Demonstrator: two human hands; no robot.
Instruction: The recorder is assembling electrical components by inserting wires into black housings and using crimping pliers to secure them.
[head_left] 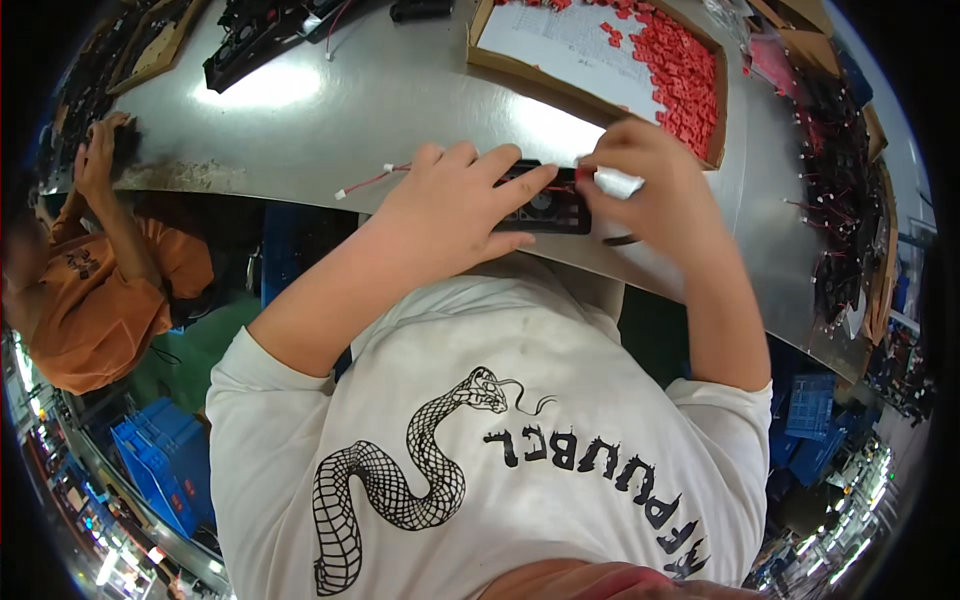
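A: What do the two hands hold?

B: The left hand [450,205] lies on a small black fan [547,203] and its fingers press the fan's left part to the metal table [330,110]. The right hand [655,185] is closed on the fan's right end — its fingertips pinch there, at a small red piece, I think a connector.

A: Are the hands together?

B: Close, not touching; the fan is between them, just before the person's chest.

A: What is around them?

B: Left of the left hand a thin red and white wire [370,182] lies on the table. Beyond the right hand stands a cardboard box [590,95] with many small red parts [680,70]. Far to the left, another person in an orange shirt [90,300] — one hand [97,155] on the table edge.
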